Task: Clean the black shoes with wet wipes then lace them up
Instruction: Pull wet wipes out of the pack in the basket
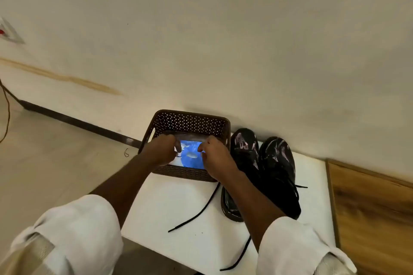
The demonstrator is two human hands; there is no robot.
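White low table (178, 207) against a cream wall (223, 40); both hands inside a brown perforated basket (190, 123).

Left hand (162, 150) and right hand (215, 154) have fingers curled onto a blue-printed wet wipes pack (190, 156) lying in the basket, apparently gripping its two ends. Two black shoes (261, 167) with pale mottled markings stand side by side just right of the basket. One black lace (196, 212) trails loose across the table; another lace (239, 257) lies at the near edge.
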